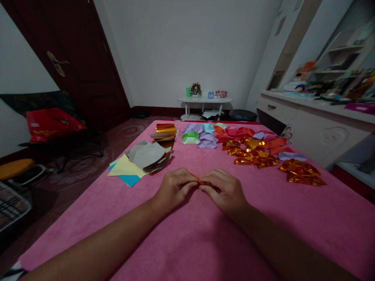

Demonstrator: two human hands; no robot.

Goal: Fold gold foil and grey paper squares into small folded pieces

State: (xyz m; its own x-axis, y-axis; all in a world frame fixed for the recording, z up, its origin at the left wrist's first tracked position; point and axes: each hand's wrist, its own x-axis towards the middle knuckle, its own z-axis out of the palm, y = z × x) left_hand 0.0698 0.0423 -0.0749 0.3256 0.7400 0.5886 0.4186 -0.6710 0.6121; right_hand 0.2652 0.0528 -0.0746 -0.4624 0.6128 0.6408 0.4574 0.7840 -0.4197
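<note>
My left hand [174,188] and my right hand [225,191] rest together on the pink cloth of the table [187,242], fingers curled and pinched on a small piece of gold foil paper [205,182] between them. Most of that piece is hidden by the fingers. Folded gold foil shapes [254,153] lie beyond my right hand, with more [301,172] further right. A stack of flat paper sheets [140,160] lies beyond my left hand.
Folded shapes in purple and green [202,137] and red [243,132] sit at the table's far end, next to gold foil sheets [165,129]. A white cabinet [316,125] stands right, a small white table [204,102] by the wall, a chair with a red bag [49,124] left.
</note>
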